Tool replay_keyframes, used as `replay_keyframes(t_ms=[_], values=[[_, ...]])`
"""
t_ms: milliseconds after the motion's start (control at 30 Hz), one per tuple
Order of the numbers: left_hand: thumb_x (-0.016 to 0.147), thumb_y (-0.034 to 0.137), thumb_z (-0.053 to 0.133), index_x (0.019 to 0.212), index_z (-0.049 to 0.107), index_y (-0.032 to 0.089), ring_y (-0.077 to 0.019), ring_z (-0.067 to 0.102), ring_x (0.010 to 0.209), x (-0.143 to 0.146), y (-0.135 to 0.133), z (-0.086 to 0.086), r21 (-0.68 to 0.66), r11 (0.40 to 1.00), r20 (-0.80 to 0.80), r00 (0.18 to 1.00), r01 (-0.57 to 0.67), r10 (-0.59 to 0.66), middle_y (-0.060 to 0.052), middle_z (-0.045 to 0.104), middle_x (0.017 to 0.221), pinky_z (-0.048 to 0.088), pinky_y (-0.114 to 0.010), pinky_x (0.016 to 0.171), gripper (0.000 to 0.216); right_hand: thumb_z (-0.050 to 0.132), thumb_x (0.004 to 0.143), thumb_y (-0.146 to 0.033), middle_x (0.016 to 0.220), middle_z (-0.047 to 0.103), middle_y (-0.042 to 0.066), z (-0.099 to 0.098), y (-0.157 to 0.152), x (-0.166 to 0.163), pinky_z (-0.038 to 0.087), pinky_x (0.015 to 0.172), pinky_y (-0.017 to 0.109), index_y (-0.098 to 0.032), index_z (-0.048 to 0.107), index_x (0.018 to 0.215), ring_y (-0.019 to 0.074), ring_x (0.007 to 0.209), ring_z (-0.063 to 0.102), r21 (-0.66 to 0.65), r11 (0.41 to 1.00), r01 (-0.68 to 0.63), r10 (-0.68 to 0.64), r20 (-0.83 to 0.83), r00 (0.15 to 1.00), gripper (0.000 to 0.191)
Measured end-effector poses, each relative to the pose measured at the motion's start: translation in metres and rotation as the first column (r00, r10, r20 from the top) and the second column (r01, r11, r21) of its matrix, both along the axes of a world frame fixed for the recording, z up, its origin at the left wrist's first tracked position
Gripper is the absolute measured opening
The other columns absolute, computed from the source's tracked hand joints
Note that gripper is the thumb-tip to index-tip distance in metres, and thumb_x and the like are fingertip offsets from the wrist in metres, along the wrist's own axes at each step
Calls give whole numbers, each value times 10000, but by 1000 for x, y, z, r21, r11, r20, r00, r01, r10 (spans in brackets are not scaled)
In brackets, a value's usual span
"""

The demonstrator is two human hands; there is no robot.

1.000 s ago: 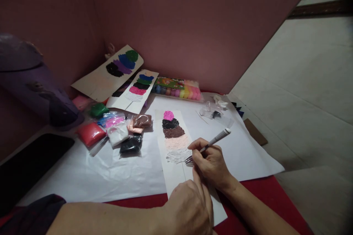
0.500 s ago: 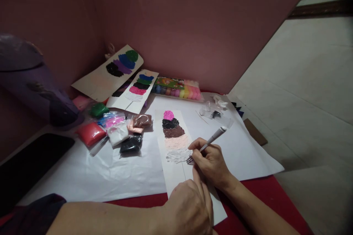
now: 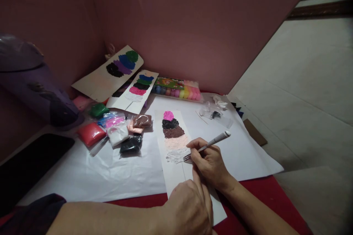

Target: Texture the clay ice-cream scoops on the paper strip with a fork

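Note:
My right hand [image 3: 210, 163] pinches a fork-tipped tool with a striped handle [image 3: 213, 141]; its prongs press into the white clay band at the bottom of a stacked clay picture [image 3: 173, 134] of pink, black, brown, peach and white layers. That picture sits on a long white card strip [image 3: 176, 176]. My left hand [image 3: 190, 207] lies on the strip's near end with fingers curled, holding it down.
Small bags of coloured clay [image 3: 116, 130] lie left of the strip on a large white sheet [image 3: 91, 172]. Two other clay cards [image 3: 121, 68] lean against the pink wall beside a pack of clay sticks [image 3: 176, 88]. A dark phone [image 3: 30, 165] rests far left.
The tool's handle dipped and rose again while the prongs shifted slightly left across the white clay. My left hand has stayed still.

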State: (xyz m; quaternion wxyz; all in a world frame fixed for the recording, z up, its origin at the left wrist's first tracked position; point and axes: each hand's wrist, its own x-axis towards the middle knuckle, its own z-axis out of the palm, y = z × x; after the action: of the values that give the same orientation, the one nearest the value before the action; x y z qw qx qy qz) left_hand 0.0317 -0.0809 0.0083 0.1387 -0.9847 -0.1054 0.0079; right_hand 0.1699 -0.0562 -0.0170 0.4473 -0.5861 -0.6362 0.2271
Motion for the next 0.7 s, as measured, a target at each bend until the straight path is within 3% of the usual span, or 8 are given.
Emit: replay_keyframes(t_ms=[267,533,700], values=[[952,476,311,1141,635,32,-141,507,453,0,-2,-5,-2,1000,35,999,-29,29,-237,692,926,221,-282,372,581,458,829,-143,594,513,-37,1,3,-1,369,450,197,-162,605,809,82,468,452,21,999,-37,37,19,999,150],[959,491,215,1278,532,12,-176,554,490,1,-2,-15,30,999,-8,1000,-21,21,-327,580,1179,260,-296,354,657,453,781,-116,523,448,-51,0,4,5,346,450,205,-165,598,717,84,449,407,1,1000,-3,2,82,997,165],[965,463,180,1317,489,1,-191,563,494,2,-5,-25,11,999,-16,999,-35,35,-359,517,1232,285,-299,353,658,448,768,-110,509,427,-57,0,3,9,313,438,211,-167,593,705,82,436,369,17,1000,19,-21,135,991,167]])
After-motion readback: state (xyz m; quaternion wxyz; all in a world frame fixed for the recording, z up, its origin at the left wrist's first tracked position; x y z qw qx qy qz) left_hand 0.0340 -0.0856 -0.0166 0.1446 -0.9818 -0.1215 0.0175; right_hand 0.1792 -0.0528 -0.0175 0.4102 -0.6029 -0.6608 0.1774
